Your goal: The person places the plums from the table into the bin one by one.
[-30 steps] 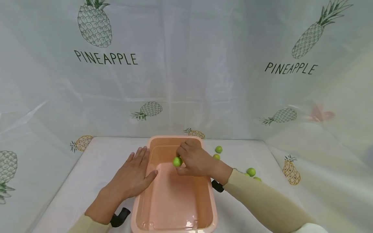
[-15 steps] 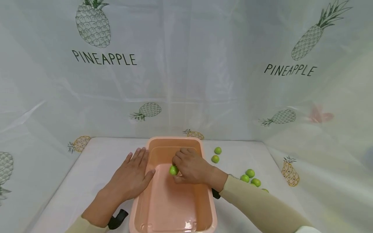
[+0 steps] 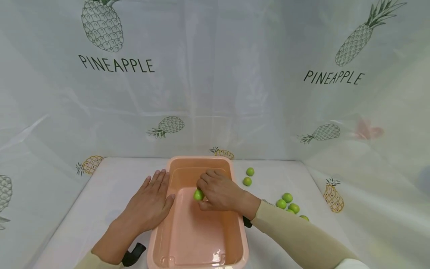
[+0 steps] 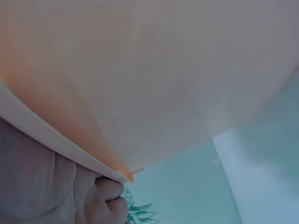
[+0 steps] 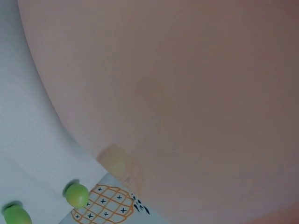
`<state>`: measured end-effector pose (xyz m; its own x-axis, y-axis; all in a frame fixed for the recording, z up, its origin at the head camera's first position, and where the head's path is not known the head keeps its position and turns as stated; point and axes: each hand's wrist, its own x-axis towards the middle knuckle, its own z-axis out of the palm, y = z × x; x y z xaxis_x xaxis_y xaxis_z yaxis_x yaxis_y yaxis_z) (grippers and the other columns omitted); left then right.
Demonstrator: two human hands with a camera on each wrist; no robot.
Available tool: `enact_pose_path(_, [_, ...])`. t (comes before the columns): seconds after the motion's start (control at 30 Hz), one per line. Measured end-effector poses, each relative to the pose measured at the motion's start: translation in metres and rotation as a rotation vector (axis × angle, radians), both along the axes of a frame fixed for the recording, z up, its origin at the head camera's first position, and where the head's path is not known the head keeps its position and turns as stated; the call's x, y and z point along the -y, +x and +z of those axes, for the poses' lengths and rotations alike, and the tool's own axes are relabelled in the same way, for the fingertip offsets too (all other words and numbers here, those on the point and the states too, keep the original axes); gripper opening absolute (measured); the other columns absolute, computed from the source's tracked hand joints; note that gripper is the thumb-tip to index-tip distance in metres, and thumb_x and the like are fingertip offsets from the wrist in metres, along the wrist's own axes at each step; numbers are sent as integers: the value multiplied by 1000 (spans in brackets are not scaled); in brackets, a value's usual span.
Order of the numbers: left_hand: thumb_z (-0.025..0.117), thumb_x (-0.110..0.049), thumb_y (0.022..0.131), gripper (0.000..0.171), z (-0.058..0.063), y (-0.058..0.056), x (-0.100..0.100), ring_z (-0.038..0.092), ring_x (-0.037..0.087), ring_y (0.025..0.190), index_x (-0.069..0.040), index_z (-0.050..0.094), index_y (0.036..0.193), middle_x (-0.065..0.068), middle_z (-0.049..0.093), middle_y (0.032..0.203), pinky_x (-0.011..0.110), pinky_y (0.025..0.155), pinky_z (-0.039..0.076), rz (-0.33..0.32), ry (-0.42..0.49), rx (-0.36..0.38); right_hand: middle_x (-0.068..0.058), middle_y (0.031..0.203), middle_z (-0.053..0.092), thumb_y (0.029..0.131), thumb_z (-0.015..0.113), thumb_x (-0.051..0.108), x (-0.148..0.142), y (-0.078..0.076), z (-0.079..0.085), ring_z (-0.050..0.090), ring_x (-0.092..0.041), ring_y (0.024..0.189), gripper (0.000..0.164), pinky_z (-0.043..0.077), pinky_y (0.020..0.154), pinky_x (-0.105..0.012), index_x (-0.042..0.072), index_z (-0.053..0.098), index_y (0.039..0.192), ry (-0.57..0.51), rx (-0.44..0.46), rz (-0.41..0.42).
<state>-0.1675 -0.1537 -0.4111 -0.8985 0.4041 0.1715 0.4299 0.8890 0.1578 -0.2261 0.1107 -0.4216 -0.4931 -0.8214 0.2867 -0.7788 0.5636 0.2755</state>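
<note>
- The right hand (image 3: 220, 190) pinches a small green fruit (image 3: 198, 194) in curled fingers (image 3: 205, 178); over the last second hand and fruit have sunk lower into the peach plastic tub (image 3: 201, 246), the fruit now close above its floor at the far end.
- The left hand (image 3: 151, 203) has stayed put, its fingers straight and flat on the tabletop (image 3: 111, 194), thumb against the tub's left rim.
- Right of the tub, loose green fruits lie on the tabletop: a pair (image 3: 248, 176) near the far corner, a cluster (image 3: 288, 203) beside the right sleeve (image 3: 295, 235).
- A pineapple-print sheet (image 3: 215, 82) backs the scene.
- Both wrist views are filled by the tub wall.
</note>
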Motion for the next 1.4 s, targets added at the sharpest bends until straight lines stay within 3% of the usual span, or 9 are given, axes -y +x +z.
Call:
enact_pose_path(0.3, [48, -33, 110, 68, 0, 0, -2, 30, 48, 156, 12, 33, 159, 31, 34, 166, 62, 127, 28, 3, 14, -7, 6, 87, 56, 93, 65, 44, -1, 0, 0, 51, -14, 84, 25, 46, 77, -29, 19, 63, 95, 3, -2, -20])
enact_pose_path(0.53, [47, -33, 111, 68, -3, 0, -1, 30, 48, 157, 11, 31, 160, 30, 33, 167, 61, 126, 28, 3, 27, 0, 3, 95, 61, 95, 67, 45, 0, 0, 0, 53, -17, 90, 33, 47, 80, -30, 13, 66, 105, -8, -20, -71])
enact_pose_path(0.93, [49, -31, 110, 68, -4, 0, -1, 32, 47, 156, 12, 31, 160, 31, 33, 167, 62, 125, 31, -1, 31, -11, 2, 98, 63, 96, 67, 45, -1, 0, 1, 54, -18, 92, 31, 46, 83, -33, 15, 66, 102, 3, -5, -109])
enact_pose_path(1.2, [50, -30, 109, 68, -4, 0, -2, 32, 48, 155, 12, 31, 160, 32, 32, 166, 62, 125, 31, -8, 42, 0, -1, 96, 65, 94, 72, 31, -5, 0, 2, 54, -19, 91, 23, 49, 84, -33, 10, 70, 104, -183, 26, -76])
enact_pose_path(1.4, [50, -30, 109, 68, -4, 0, -2, 32, 48, 155, 13, 31, 160, 32, 32, 166, 61, 125, 31, -6, 37, -4, -3, 98, 67, 91, 73, 25, -17, -11, 9, 57, -22, 92, 22, 51, 87, -37, 8, 70, 104, -276, 12, -69])
